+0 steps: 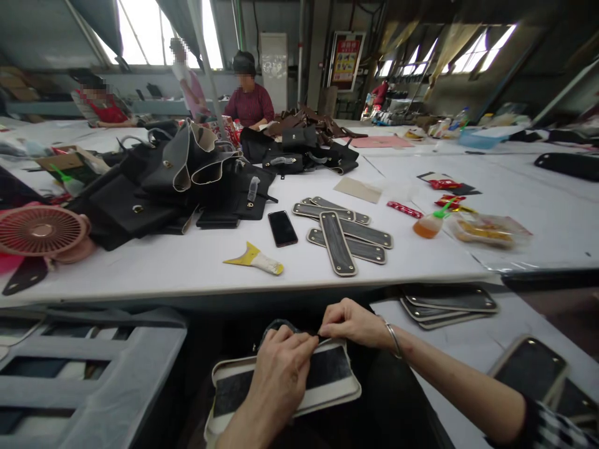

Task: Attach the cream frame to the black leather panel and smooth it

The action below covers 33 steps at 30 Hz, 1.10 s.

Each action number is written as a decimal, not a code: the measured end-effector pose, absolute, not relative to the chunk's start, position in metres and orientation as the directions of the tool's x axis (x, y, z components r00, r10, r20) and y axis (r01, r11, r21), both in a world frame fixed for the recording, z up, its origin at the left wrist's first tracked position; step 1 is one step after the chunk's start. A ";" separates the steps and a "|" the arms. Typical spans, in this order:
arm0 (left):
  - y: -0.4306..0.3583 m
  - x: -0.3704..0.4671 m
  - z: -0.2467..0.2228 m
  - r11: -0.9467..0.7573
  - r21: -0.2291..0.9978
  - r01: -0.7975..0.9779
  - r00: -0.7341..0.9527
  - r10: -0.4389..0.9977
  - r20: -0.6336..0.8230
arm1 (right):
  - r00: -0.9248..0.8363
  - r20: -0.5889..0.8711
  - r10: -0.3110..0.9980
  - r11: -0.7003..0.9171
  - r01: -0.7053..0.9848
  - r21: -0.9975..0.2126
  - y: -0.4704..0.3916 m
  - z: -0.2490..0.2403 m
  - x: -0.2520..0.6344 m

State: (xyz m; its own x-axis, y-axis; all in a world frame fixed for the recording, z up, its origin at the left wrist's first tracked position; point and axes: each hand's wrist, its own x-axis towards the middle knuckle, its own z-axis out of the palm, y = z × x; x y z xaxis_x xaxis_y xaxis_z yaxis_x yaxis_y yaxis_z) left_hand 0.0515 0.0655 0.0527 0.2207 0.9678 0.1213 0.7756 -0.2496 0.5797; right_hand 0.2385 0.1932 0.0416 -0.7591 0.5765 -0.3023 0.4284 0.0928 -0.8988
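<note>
A long black leather bag panel (330, 366) with pale, raised edges lies tilted over my lap. Across its middle rests my left hand (285, 368), fingers closed over the far edge and gripping it. My right hand (349, 321), with a bangle at the wrist, is pinched at that same far edge, close to the left fingertips. Whatever sits between the right fingers is too small and hidden to make out. Just beyond the left fingers, a dark rounded item (281, 325) is partly covered.
On the white table (187, 271) are stacked black strips (337, 243), a phone (282, 228), a yellow-tipped tool (255, 259), a glue bottle (428, 224) and black bags (163, 168). A pink fan (44, 231) stands left. More panels (449, 299) lie right; a grey crate (107, 374) is lower left. Several people work behind.
</note>
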 end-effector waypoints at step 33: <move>0.052 0.055 0.070 -0.119 0.540 0.833 0.089 0.993 0.081 | -0.754 -0.453 0.476 0.466 0.653 -0.596 0.201 0.054 0.164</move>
State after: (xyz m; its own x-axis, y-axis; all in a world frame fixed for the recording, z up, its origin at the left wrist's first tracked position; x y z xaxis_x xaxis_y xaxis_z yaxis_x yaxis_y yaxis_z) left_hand 0.0550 0.0525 0.0698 0.0895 0.9927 0.0814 0.8332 -0.1194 0.5399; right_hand 0.1641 0.2008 0.0537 -0.7536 0.4761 -0.4533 0.6533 0.4663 -0.5964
